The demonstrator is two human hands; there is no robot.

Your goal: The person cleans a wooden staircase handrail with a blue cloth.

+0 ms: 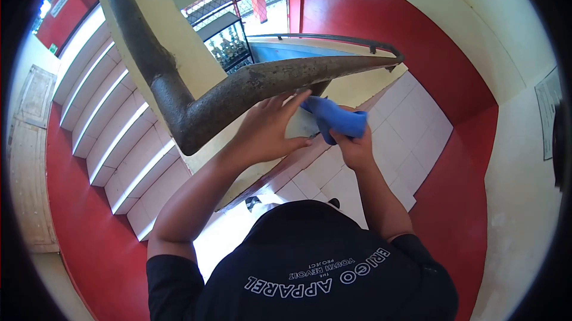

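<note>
You wear a black short-sleeved T-shirt (316, 261), sleeves ending above the elbows and well back from your fingers, with white "ERIGO APPAREL" lettering across the chest, forearms bare.
</note>
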